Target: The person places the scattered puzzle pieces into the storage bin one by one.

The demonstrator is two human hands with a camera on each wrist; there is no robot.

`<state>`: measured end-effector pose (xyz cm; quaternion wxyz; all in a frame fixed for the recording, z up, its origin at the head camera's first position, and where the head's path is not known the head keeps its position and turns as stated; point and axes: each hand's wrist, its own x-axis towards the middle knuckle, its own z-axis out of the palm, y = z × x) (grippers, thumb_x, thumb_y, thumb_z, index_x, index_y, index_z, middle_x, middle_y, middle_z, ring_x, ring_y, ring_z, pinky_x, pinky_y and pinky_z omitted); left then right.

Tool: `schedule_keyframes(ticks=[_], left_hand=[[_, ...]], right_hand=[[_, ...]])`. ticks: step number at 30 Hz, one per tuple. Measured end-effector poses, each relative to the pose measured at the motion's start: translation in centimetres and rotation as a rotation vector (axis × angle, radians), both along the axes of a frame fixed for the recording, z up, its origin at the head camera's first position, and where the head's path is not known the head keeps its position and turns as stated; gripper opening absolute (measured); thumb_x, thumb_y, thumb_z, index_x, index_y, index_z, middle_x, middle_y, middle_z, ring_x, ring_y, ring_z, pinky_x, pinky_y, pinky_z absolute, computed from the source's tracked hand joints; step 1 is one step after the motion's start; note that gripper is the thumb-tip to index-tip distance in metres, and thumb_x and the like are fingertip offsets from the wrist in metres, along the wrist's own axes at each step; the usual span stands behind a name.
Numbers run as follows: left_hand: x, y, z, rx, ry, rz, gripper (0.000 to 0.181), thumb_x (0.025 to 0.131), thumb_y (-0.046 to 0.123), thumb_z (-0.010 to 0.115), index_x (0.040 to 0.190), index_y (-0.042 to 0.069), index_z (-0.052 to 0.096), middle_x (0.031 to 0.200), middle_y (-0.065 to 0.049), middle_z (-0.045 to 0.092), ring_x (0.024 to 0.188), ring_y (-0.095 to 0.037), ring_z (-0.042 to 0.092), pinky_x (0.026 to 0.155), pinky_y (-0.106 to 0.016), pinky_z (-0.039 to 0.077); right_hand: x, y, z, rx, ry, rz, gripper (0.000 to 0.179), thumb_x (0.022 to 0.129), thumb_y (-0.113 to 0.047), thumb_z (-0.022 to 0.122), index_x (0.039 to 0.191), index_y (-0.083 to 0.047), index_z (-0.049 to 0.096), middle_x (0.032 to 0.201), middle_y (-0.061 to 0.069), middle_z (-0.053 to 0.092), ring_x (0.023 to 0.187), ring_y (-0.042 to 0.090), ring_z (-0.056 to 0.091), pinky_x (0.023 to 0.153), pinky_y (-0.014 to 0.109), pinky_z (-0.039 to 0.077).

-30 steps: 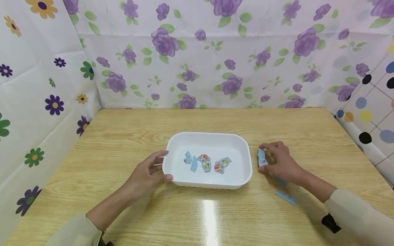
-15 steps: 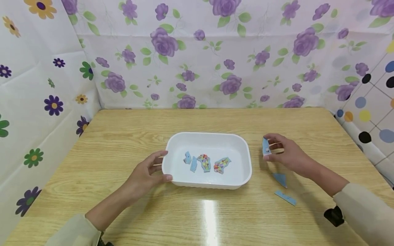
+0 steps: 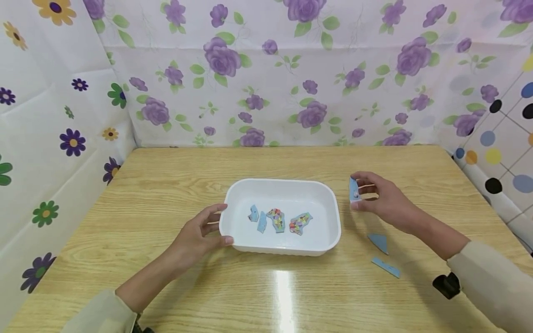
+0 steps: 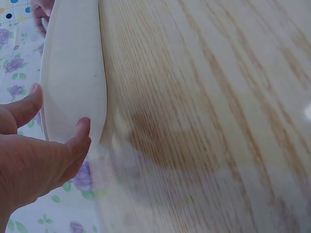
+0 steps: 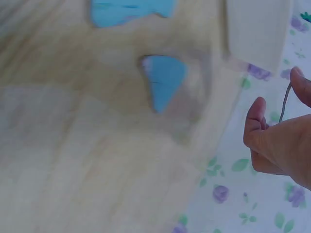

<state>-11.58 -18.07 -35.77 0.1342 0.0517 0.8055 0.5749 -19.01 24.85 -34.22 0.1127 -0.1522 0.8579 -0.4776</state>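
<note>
A white plastic tray (image 3: 280, 251) stands mid-table, and my left hand (image 3: 199, 234) grips its left end. The thumb lies at the front-left corner of the rim, the fingers along the left side. Inside the tray lie several puzzle pieces: two small blue ones and two with colourful patches (image 3: 276, 221). Right of the tray, my right hand (image 3: 385, 199) pinches a light blue puzzle piece (image 3: 354, 188) between thumb and fingers, held upright above the table. In the right wrist view the held puzzle piece (image 5: 285, 103) shows edge-on as a thin line.
Nearer my right forearm, a triangular blue piece (image 3: 379, 243) and a narrow blue strip (image 3: 386, 267) lie on the wooden table (image 3: 187, 286). Flower-patterned sheets (image 3: 266, 92) hang behind and at the left; a dotted one (image 3: 495, 152) is at the right.
My right hand has raised the puzzle piece and moved it toward the back of the table, first right, then slightly left. The triangular piece has come into full view. My left hand stays put.
</note>
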Motion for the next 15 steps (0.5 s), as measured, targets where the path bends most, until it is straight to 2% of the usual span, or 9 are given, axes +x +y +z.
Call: schedule_keyframes(ticks=[7, 15], left_hand=[[0.0, 0.0, 0.0, -0.004, 0.005, 0.001, 0.077, 0.083, 0.020, 0.077, 0.147, 0.015, 0.035, 0.139, -0.015, 0.045, 0.130, -0.031, 0.047, 0.098, -0.039, 0.048], [-0.1, 0.1, -0.2, -0.001, 0.005, 0.006, 0.076, 0.083, 0.019, 0.077, 0.146, 0.016, 0.036, 0.139, -0.014, 0.046, 0.129, -0.031, 0.048, 0.098, -0.039, 0.048]], right_hand=[[0.3, -1.8, 1.3, -0.060, 0.016, 0.012, 0.069, 0.089, -0.018, 0.071, 0.145, -0.008, 0.032, 0.138, 0.016, 0.035, 0.125, 0.033, 0.040, 0.084, 0.021, 0.052], [1.3, -4.7, 1.3, -0.114, -0.010, 0.052, 0.065, 0.087, -0.006, 0.071, 0.141, -0.004, 0.033, 0.138, 0.016, 0.030, 0.123, 0.034, 0.041, 0.084, 0.024, 0.052]])
